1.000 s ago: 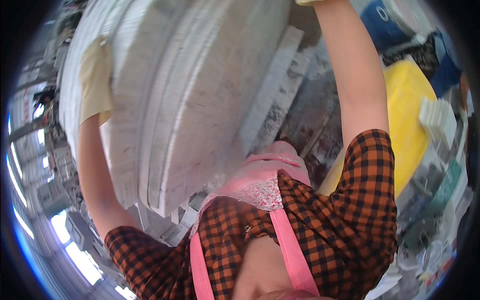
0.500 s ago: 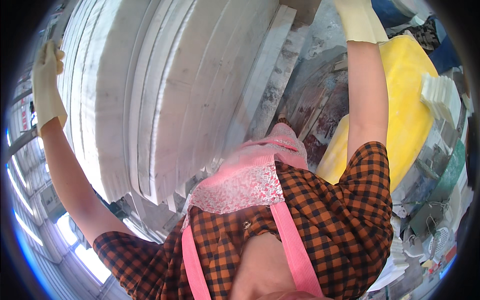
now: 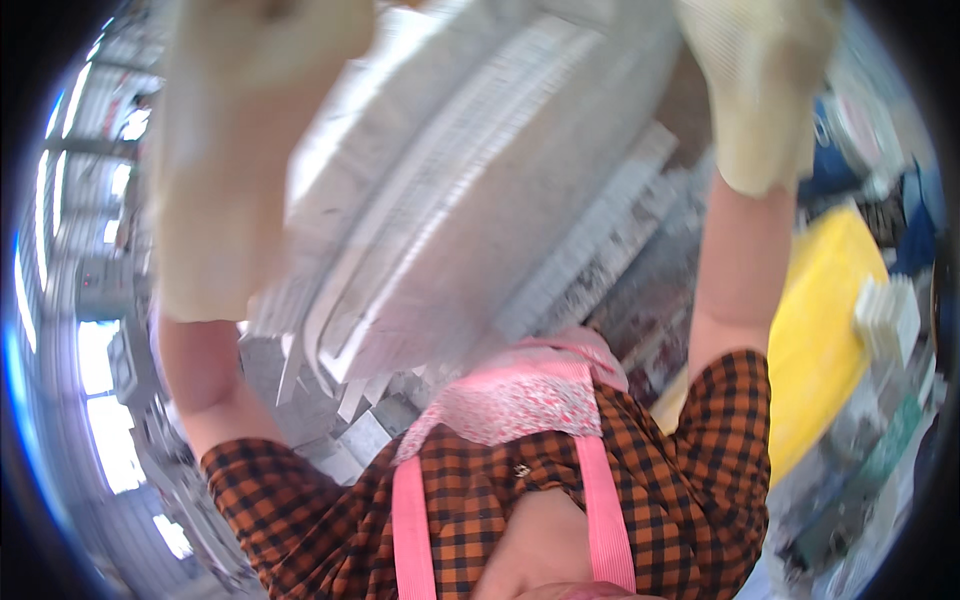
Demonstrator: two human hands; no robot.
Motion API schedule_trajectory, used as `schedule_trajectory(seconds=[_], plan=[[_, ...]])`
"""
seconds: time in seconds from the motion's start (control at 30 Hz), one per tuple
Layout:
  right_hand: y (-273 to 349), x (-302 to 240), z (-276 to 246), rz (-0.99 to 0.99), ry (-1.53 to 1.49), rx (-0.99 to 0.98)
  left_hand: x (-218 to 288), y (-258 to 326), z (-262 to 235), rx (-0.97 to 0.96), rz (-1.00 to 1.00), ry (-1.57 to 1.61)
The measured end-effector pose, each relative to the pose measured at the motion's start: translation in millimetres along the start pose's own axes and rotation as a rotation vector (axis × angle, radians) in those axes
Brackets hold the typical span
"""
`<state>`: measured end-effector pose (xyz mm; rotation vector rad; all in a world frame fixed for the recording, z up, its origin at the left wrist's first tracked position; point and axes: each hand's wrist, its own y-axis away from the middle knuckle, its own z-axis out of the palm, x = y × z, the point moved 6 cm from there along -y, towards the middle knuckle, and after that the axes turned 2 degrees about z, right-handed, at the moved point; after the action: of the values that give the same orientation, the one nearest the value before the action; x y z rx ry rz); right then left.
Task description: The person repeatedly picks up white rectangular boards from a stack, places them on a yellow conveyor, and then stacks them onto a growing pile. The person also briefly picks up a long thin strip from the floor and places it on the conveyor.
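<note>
A thick stack of whitish stone-like slabs (image 3: 500, 190) leans across the upper middle, its long edges running diagonally. In front of its left end, my left hand (image 3: 245, 130) is raised in a cream glove. It is large and smeared by motion, so its fingers and anything in them cannot be made out. Beyond the stack's far right end, my right hand (image 3: 765, 85) is up in a cream ribbed glove. The glove is blurred, the fingertips run toward the upper edge, and whether they grip something is hidden.
A yellow sheet-like piece (image 3: 830, 330) lies at the right, with a small stack of white tiles (image 3: 887, 318) beside it. A narrow slab (image 3: 600, 235) stands along the stack's right side. Pale offcuts (image 3: 365, 440) lie below the stack at left.
My left hand has swung inward from the far left and come closer, now covering part of the slabs. My right hand has come lower into view. The view has turned, shifting the stack right.
</note>
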<state>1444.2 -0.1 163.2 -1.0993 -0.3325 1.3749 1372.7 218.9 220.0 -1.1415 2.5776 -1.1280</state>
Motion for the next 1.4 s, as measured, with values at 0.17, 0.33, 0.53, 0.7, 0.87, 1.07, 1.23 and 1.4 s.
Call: schedule_trajectory(seconds=[0.17, 0.33, 0.53, 0.7, 0.87, 1.07, 1.23, 1.4], plan=[[1, -31, -9, -0.165, -0.025, 0.481, 57, 46, 18, -0.334, -0.148, -0.116], [60, -89, -114, -0.008, -0.202, 0.187, 72, 83, 35, -0.610, 0.004, -0.283], [199, -160, -242, -0.225, 0.371, 0.917, 77, 150, -18, -0.772, -0.013, -0.444], [253, -117, -282, 0.090, 0.599, 1.311, 76, 213, -29, -0.918, -0.390, -0.331], [320, -13, -312, 0.260, 0.603, 1.362, 61, 330, 25, -0.800, -0.788, 0.021], [366, 32, -301, 0.343, 0.483, 1.420, 33, 473, 118, -0.818, -1.096, 0.390], [371, 45, -284, 0.333, 0.386, 1.467, 19, 513, 148, -0.764, -1.149, 0.498], [391, 62, -299, 0.353, 0.312, 1.477, 0, 538, 174, -0.676, -1.417, 0.811]])
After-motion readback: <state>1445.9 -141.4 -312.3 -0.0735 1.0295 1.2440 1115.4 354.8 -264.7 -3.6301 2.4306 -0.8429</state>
